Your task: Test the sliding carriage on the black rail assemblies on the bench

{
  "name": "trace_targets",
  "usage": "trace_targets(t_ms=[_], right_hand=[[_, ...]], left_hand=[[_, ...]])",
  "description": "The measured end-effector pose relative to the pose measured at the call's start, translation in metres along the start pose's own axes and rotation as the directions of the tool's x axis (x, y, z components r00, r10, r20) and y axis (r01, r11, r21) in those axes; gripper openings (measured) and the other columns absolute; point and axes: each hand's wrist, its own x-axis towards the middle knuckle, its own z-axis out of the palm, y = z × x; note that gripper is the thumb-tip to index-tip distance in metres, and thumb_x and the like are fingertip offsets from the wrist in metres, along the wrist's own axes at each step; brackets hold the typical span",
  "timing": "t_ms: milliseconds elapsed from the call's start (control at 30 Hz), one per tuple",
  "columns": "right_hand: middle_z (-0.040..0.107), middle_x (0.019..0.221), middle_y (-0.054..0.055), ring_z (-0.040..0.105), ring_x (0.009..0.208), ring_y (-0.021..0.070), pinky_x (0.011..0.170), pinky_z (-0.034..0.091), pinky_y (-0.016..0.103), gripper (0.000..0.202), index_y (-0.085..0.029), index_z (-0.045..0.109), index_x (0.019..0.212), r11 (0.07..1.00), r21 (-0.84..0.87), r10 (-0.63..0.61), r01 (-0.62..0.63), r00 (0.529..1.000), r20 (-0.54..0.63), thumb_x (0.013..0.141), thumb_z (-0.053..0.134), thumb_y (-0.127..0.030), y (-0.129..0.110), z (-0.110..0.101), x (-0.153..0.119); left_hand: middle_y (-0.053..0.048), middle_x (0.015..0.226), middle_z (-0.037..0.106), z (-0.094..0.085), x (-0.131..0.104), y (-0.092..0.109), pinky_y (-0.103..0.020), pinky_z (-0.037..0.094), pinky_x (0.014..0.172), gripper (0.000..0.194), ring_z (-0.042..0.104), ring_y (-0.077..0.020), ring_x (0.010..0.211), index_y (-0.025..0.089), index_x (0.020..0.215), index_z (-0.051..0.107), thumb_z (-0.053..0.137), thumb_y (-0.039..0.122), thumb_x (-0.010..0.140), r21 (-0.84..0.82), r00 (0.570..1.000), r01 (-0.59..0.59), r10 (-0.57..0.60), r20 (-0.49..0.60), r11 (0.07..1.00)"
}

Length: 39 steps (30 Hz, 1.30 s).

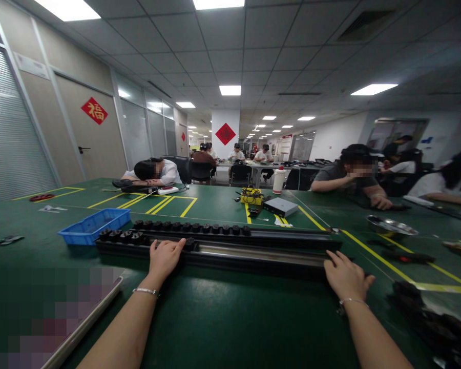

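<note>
A long black rail (261, 264) with a shiny metal channel lies across the table before me. My left hand (165, 257) is closed over its left part, fingers bent across the top; their undersides are hidden. Beside those fingertips sits a black block (191, 244) in the channel. Several black socket-like blocks (126, 236) fill the rail's left end. My right hand (346, 274) lies at the right end, fingers spread, touching the edge. Just behind runs a second black rail (292, 237), with a row of black blocks (197, 227) along its left half.
A blue tray (94, 225) stands beyond the left rail end. Farther back are a yellow box (252, 196), a grey box (280, 206) and a white bottle (278, 181). A metal bowl (392, 225) and dark parts (434, 318) lie right. People sit around the table.
</note>
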Motion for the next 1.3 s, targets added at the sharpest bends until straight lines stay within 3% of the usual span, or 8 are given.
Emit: trace_targets(t_ms=[233, 533, 1300], right_hand=[[0.048, 0.135, 0.006, 0.04, 0.118, 0.0333, 0.101, 0.011, 0.066, 0.051, -0.025, 0.058, 0.121, 1.0, 0.001, 0.001, -0.001, 1.0, 0.023, 0.084, 0.026, -0.04, -0.0016, -0.003, -0.001], [0.047, 0.135, 0.005, 0.04, 0.119, 0.0332, 0.101, 0.011, 0.065, 0.051, -0.027, 0.057, 0.123, 1.0, -0.012, 0.003, -0.003, 1.0, 0.013, 0.083, 0.027, -0.039, 0.0011, 0.0008, 0.0016], [0.047, 0.136, 0.006, 0.039, 0.12, 0.0332, 0.103, 0.011, 0.064, 0.051, -0.025, 0.057, 0.124, 1.0, -0.008, 0.016, -0.016, 0.999, 0.039, 0.082, 0.029, -0.038, -0.0045, -0.0056, -0.0023]], left_hand=[[-0.002, 0.104, 0.07, 0.0022, 0.0008, -0.0006, -0.039, 0.027, 0.098, 0.044, 0.057, -0.0195, 0.104, 0.031, 0.093, 0.07, 0.03, 0.047, 0.089, 0.019, 1.0, -0.024, 0.024, -0.016, 1.0], [0.0, 0.108, 0.069, 0.0044, 0.0008, -0.0016, -0.038, 0.029, 0.096, 0.041, 0.056, -0.0204, 0.107, 0.032, 0.095, 0.07, 0.031, 0.045, 0.089, 0.018, 0.999, -0.016, 0.017, -0.04, 1.0], [-0.001, 0.104, 0.07, 0.0025, 0.0008, 0.0008, -0.048, 0.014, 0.106, 0.042, 0.055, -0.0214, 0.108, 0.033, 0.094, 0.07, 0.031, 0.047, 0.089, -0.022, 1.0, -0.012, 0.012, -0.007, 1.0]])
